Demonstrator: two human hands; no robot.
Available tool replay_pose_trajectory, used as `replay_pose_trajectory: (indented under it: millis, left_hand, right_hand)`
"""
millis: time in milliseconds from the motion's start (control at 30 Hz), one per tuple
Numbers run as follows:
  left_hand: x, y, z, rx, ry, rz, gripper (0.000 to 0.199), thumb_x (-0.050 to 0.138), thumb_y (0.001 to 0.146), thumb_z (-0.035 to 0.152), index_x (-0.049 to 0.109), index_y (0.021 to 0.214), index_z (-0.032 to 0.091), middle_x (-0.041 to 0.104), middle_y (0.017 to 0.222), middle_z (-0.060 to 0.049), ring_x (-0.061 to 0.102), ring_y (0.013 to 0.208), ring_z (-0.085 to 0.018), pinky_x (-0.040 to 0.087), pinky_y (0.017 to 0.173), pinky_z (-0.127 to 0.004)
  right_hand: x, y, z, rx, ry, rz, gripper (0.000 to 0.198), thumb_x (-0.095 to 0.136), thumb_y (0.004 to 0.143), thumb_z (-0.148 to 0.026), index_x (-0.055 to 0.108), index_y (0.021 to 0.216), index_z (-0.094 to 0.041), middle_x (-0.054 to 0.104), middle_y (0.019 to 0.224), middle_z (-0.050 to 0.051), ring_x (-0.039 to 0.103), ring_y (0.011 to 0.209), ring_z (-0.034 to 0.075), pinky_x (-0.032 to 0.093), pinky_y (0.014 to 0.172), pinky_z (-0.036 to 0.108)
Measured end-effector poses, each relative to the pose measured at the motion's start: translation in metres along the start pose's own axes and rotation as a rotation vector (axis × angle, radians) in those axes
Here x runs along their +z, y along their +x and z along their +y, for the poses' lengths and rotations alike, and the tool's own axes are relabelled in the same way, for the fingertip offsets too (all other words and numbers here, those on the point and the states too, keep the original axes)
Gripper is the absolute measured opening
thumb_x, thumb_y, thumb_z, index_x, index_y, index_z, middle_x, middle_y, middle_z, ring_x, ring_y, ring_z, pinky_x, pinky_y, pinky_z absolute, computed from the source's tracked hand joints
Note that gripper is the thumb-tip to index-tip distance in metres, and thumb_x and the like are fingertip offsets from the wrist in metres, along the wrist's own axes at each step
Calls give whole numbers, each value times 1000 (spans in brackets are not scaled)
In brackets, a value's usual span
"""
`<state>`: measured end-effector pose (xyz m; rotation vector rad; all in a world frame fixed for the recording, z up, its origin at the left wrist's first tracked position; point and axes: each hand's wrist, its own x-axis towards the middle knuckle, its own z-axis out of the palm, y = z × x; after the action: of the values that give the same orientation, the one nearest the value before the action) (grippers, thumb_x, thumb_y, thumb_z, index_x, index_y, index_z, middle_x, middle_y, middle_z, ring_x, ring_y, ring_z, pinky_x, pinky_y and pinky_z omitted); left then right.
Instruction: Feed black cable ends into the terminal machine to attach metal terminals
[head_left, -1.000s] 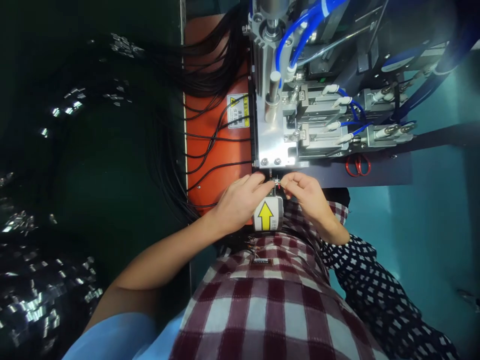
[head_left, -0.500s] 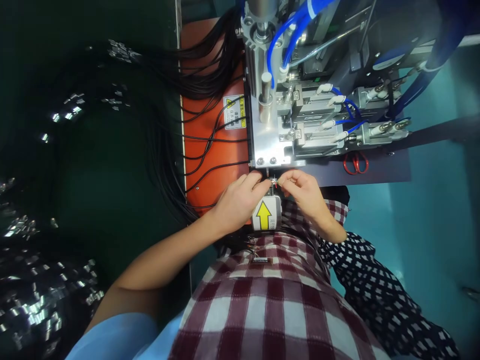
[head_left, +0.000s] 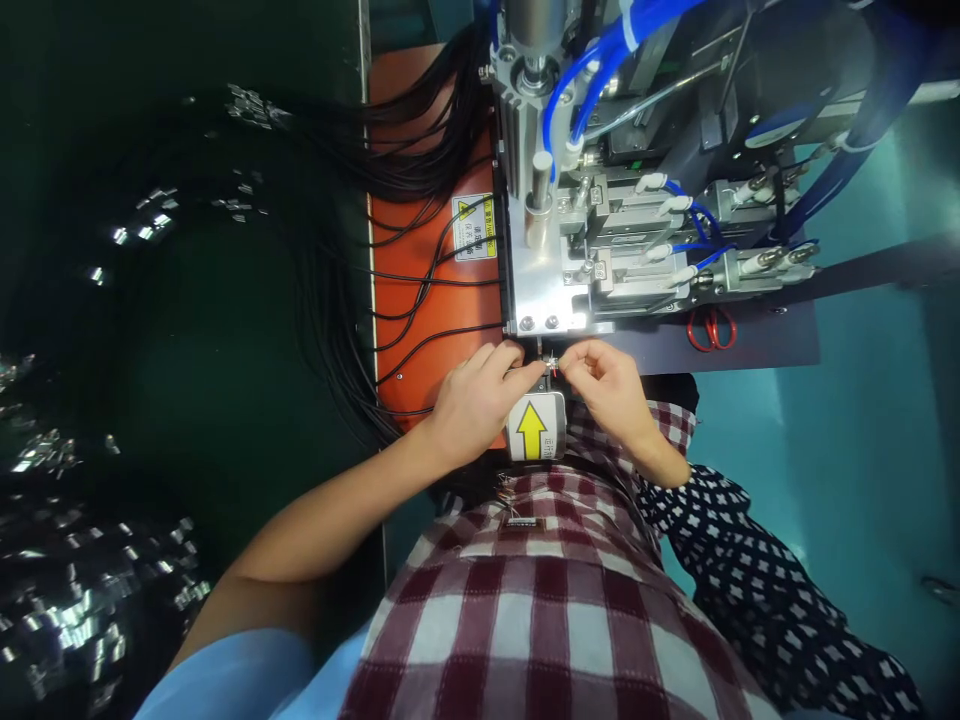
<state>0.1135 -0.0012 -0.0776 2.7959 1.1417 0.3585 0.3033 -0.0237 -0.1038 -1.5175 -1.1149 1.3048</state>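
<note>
Both hands pinch a tiny wire end (head_left: 552,366) between them: left hand (head_left: 480,400) and right hand (head_left: 611,385) each clenched on it. Just above the grip sits the metal press (head_left: 547,290); directly below, a yellow arrow label (head_left: 534,428).

Teal floor (head_left: 862,430) at right, dark green surface (head_left: 187,330) at left — dim there, with scattered glints.

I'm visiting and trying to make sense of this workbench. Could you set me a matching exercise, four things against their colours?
Things:
1. arrow on the label below the hands
2. scissors handles
3. air hoses on the machine
4. panel under the black cables

Colours:
A. blue
B. orange
C. yellow
D. red

Pairs: 1-C, 2-D, 3-A, 4-B
</note>
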Motion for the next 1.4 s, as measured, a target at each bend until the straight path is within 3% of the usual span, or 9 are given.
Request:
replay_pose_trajectory:
  millis: [200, 533, 700, 867, 967, 1133, 1300, 1400]
  left_hand:
    - [6, -3, -4, 4, -142, 16, 28, 46, 97, 20, 67, 115, 17, 59, 92, -9, 57, 83, -18, 52, 69, -28]
    - [11, -4, -7, 13, -230, 56, 29, 46, 96, 17, 68, 115, 16, 57, 93, -10, 57, 82, -18, 53, 67, -28]
    - [11, -3, -6, -24, -329, 68, 29, 45, 96, 18, 69, 114, 17, 55, 93, -9, 56, 79, -16, 52, 66, -28]
    - [12, -3, -5, -51, -366, 85, 29, 46, 96, 18, 70, 110, 17, 53, 93, -8, 55, 78, -16, 51, 65, -27]
    - [11, -3, -5, -42, -374, 88, 28, 46, 95, 18, 71, 109, 16, 53, 93, -8, 55, 76, -15, 50, 64, -27]
    - [11, -3, -5, -51, -368, 84, 29, 46, 95, 18, 70, 111, 18, 53, 93, -7, 54, 77, -15, 50, 66, -26]
    - [11, -2, -4, -56, -367, 86, 30, 44, 97, 19, 71, 110, 18, 53, 93, -8, 55, 78, -15, 50, 66, -27]
    - [11, -3, -5, -48, -356, 84, 29, 45, 97, 19, 70, 110, 18, 54, 93, -8, 55, 79, -16, 50, 66, -27]
  right_hand:
    - [1, 1, 5, 2, 2, 17, 16, 63, 79, -32, 61, 73, -18, 53, 63, -2, 44, 54, 10, 37, 51, 24]
    - [-3, 3, 4, 53, 42, -16, 14, 64, 78, -31, 62, 72, -18, 54, 59, -3, 45, 52, 10, 39, 51, 25]
    - [-2, -12, 2, 106, 67, -17, 23, 67, 81, -41, 64, 77, -18, 59, 66, 0, 53, 57, 13, 46, 56, 26]
    - [8, -25, -1, 163, 73, 52, 25, 70, 78, -42, 67, 76, -17, 59, 65, 0, 48, 54, 11, 40, 50, 25]
    - [10, -27, -3, 98, -49, 110, 19, 68, 79, -36, 68, 76, -18, 59, 64, -1, 49, 55, 12, 40, 53, 25]
    - [7, -26, -8, -153, -418, 218, 9, 62, 83, -25, 66, 77, -19, 59, 65, -2, 51, 59, 12, 42, 61, 26]
    - [-5, -12, 1, -204, -260, 35, 13, 59, 87, -28, 63, 79, -19, 57, 65, -2, 50, 58, 11, 40, 54, 24]
    - [-13, -1, 12, -334, -297, -43, 13, 59, 88, -30, 63, 81, -20, 60, 71, 0, 52, 63, 13, 42, 59, 27]
